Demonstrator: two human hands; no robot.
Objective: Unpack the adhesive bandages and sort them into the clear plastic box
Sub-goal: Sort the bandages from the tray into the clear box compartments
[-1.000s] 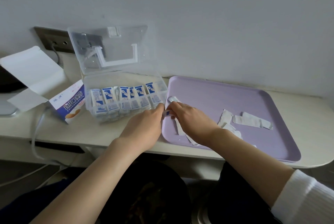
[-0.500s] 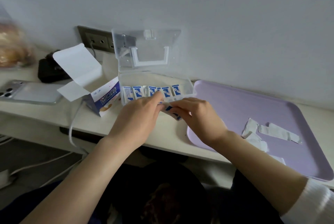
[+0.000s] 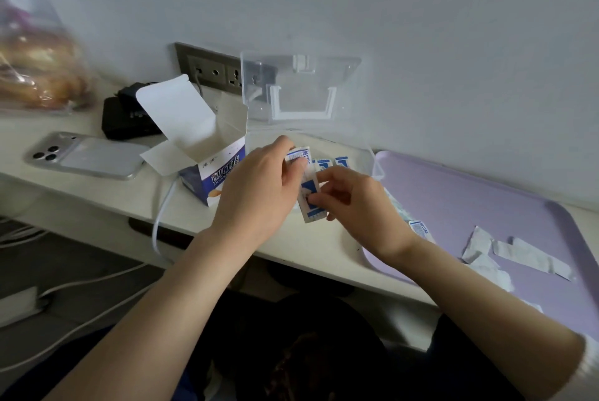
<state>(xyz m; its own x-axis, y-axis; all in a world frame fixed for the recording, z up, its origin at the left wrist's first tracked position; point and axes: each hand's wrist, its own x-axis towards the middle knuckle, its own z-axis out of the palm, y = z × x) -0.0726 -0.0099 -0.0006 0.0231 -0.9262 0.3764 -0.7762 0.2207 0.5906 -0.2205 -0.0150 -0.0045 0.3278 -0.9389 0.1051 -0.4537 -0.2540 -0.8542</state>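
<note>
Holding a strip of blue-and-white wrapped adhesive bandages [image 3: 308, 193] between them, both hands hover above the near edge of the pale desk, just in front of the clear plastic box [image 3: 369, 157]. The left hand [image 3: 259, 186] has its fingers curled and pinches the far, upper end of the strip. The right hand [image 3: 353, 203] pinches the near, lower end between thumb and forefinger, its other fingers loosely bent.

The strip's long axis runs near to far, its near end leaning a little to the right. The box lies straight beyond the hands on the far side, with its transparent hinged lid [image 3: 301, 89] standing open against the wall. A row of wrapped bandages [image 3: 342, 161] already stands on end inside it, showing just past the right hand's knuckles.

By my reading, the strip is about to be torn or folded into single pieces, and each piece then needs only a short push away from the body to join the row. The left hand's fingertips sit closest to the box, so that hand looks better placed to file.

The opened blue-and-white cardboard carton [image 3: 214, 173] stands just left of the left hand. On the lilac plastic tray [image 3: 486, 206] to the right lie one loose wrapped bandage [image 3: 419, 229] and torn white wrappers [image 3: 531, 258].
</note>
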